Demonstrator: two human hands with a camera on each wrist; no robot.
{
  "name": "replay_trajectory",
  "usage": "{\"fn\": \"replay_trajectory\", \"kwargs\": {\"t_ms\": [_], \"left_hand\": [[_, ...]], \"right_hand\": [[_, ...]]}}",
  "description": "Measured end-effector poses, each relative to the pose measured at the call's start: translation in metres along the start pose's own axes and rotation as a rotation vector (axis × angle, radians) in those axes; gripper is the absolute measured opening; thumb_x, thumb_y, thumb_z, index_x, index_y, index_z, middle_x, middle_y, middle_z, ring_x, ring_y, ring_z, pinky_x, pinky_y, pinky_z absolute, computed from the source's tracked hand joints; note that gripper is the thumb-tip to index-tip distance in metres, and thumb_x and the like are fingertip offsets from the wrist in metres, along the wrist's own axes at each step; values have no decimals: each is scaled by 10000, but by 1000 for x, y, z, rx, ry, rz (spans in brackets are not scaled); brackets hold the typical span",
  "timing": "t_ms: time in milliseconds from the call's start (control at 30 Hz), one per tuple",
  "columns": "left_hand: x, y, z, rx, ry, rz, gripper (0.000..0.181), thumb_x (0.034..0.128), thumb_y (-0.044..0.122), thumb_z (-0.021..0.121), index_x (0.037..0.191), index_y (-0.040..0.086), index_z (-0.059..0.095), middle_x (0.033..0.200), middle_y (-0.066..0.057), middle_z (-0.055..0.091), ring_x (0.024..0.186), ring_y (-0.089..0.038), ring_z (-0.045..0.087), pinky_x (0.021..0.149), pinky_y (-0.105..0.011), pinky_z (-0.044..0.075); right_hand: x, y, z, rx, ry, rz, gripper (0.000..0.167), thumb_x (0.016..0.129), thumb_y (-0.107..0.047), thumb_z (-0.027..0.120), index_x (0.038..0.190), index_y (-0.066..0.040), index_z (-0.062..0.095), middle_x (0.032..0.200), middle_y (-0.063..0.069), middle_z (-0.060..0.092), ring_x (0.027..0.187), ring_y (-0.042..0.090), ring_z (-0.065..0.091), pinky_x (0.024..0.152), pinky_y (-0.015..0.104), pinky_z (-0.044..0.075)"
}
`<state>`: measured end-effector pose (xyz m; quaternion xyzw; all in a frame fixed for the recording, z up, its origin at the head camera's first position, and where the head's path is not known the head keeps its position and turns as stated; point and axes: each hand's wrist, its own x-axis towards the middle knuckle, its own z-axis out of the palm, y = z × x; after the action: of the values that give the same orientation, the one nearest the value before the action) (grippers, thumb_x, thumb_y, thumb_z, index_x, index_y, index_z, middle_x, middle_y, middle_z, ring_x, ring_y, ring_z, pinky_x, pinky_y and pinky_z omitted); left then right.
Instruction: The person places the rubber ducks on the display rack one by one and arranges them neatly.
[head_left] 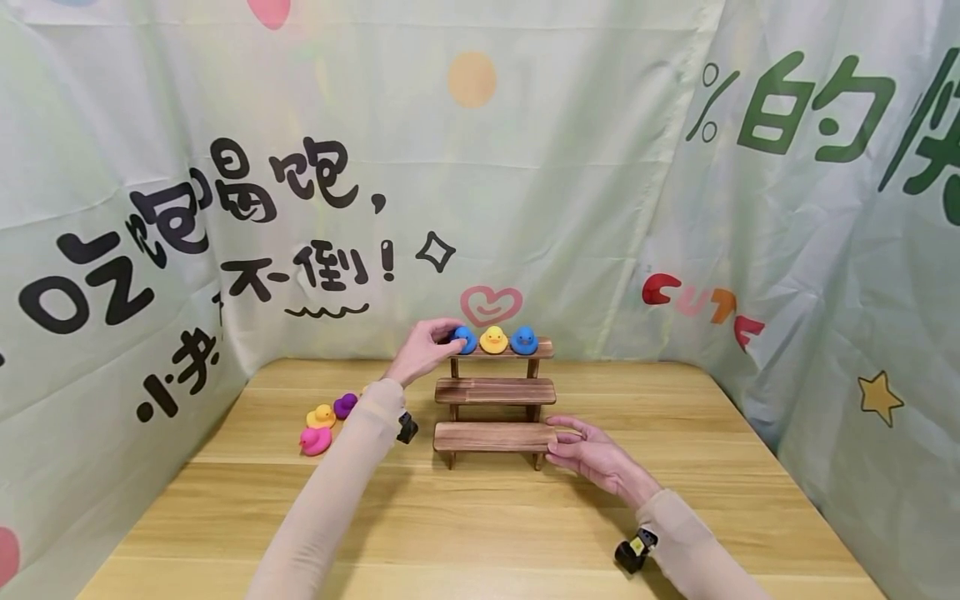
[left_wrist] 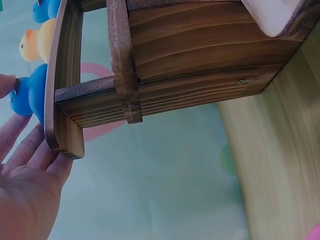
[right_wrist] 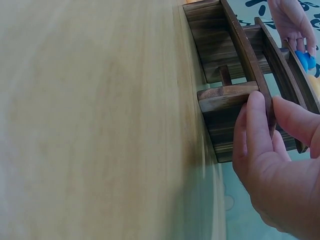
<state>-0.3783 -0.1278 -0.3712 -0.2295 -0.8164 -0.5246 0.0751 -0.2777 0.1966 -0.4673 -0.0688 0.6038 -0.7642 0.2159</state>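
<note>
A three-tier dark wooden rack (head_left: 495, 390) stands on the table. On its top tier sit a blue rubber duck (head_left: 467, 339) at the left end, a yellow duck (head_left: 493, 340) in the middle and another blue duck (head_left: 524, 340) at the right. My left hand (head_left: 420, 350) pinches the left blue duck, its thumb near the bill in the left wrist view and its other fingers by the shelf end (left_wrist: 65, 142). Down at the bottom tier, my right hand (head_left: 596, 460) grips the right end of the board between thumb and fingers (right_wrist: 257, 117).
Left of the rack lie a pink duck (head_left: 316, 441), an orange-yellow duck (head_left: 321, 416) and a purple duck (head_left: 346, 406), close to my left forearm. A printed cloth (head_left: 585, 208) hangs behind and along both sides of the wooden table (head_left: 480, 533).
</note>
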Motion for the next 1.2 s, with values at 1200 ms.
{"fn": "replay_trajectory", "kwargs": {"t_ms": [1200], "left_hand": [[-14,6,-13,-68,181,4,325,963,238,639,1222,43,654,1217,-205,661,1115,-293,625,985,-436,485]], "right_hand": [[0,0,0,-2,1,4,542,930,89,570,1430,57,361,1018,74,494,903,142,655,913,301,552]]}}
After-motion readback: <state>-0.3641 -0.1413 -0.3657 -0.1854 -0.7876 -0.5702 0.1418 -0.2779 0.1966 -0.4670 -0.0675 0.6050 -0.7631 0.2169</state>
